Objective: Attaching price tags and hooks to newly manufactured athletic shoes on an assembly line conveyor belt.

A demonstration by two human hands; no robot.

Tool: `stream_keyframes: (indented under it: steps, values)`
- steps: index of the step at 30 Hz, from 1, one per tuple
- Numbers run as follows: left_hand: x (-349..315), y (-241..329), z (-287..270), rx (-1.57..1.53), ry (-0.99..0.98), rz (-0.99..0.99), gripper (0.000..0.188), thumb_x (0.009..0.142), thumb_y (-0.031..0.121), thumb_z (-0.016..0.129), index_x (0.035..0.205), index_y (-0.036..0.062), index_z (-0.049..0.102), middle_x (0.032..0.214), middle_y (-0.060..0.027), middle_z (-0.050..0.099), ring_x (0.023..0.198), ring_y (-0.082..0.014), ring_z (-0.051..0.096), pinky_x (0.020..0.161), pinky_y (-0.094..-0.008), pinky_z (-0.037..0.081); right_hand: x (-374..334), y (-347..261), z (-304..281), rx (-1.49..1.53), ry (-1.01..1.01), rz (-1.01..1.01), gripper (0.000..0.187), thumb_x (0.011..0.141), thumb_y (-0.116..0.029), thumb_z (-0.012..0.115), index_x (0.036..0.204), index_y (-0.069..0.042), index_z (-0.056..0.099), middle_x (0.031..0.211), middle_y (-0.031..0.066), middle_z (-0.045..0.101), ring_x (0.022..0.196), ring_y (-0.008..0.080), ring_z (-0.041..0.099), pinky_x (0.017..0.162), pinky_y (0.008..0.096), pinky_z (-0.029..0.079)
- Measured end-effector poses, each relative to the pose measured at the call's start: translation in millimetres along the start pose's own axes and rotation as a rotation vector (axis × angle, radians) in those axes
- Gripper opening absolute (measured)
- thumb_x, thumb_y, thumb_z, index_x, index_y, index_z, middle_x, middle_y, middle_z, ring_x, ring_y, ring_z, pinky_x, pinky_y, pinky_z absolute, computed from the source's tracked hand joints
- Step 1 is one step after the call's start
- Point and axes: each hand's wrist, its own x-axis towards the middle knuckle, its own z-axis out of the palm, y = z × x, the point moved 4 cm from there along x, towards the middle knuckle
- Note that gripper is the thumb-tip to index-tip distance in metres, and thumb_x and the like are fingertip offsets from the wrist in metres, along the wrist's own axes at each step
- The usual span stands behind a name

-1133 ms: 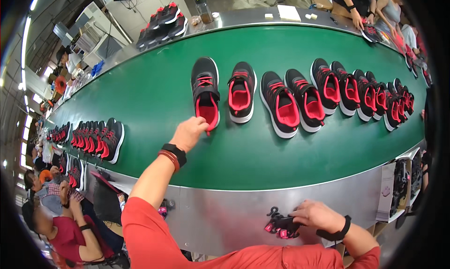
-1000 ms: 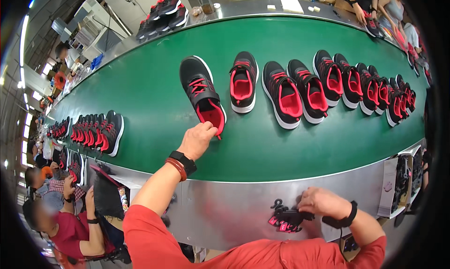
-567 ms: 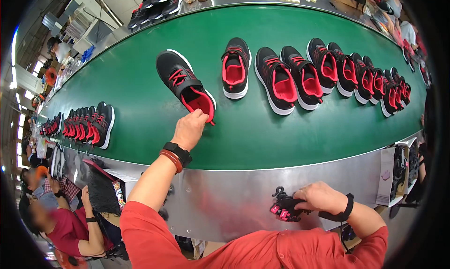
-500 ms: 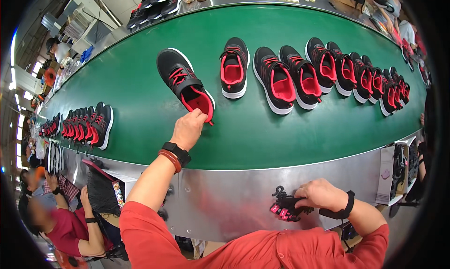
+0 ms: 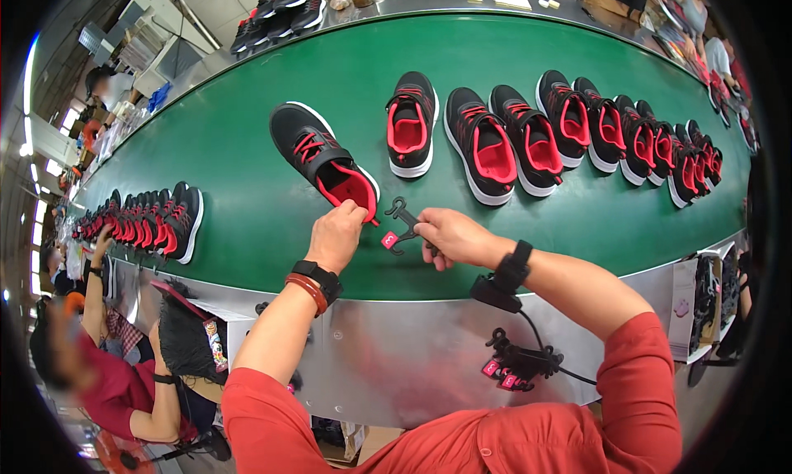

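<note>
My left hand [image 5: 337,233] pinches the heel of a black sneaker [image 5: 318,154] with red lining and a white sole, which lies tilted on the green belt. Between the fingers of my right hand [image 5: 459,238] is a black plastic shoe hanger [image 5: 404,225] with a hook and a pink tag. The hanger's hooked end is close to the heel, just right of my left hand, apart from it. A pile of similar shoe hangers [image 5: 521,363] lies on the metal ledge below my right forearm. Another sneaker [image 5: 411,127] stands alone to the right of the held one.
Sneakers line the green belt [image 5: 346,70] on the right, such as one pair's left shoe [image 5: 480,148]. A further row of sneakers [image 5: 169,220] sits at the left. A person in a dark red shirt [image 5: 115,383] works at left. The metal ledge [image 5: 396,350] runs along the near side.
My right hand has moved from the hanger pile up over the belt, bringing one shoe hanger beside the sneaker's heel. The left hand keeps its hold, and the sneaker has shifted slightly.
</note>
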Motion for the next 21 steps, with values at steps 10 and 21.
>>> stream_keyframes:
  steps: [10,21]
  values:
    - [-3,-3,3,0.013,0.001,-0.048,0.004,0.084,0.008,0.059,0.088,0.0087,0.06,0.083,-0.0087,0.055,0.076,-0.0301,0.062,0.064,-0.0426,0.052,20,18,32,0.164,0.027,-0.006,0.023,0.102,-0.023,0.042,0.1,-0.001,0.051,0.071,0.0062,0.063,0.05,0.0115,0.058,0.045,0.0248,0.046]
    - [-2,-1,4,0.028,0.009,-0.062,0.003,0.083,0.007,0.059,0.086,0.0082,0.06,0.083,-0.0089,0.056,0.076,-0.0304,0.062,0.063,-0.0423,0.052,22,22,36,0.244,-0.013,-0.024,0.024,0.101,-0.023,0.044,0.099,-0.001,0.053,0.067,0.0068,0.063,0.049,0.0142,0.057,0.047,0.0292,0.045]
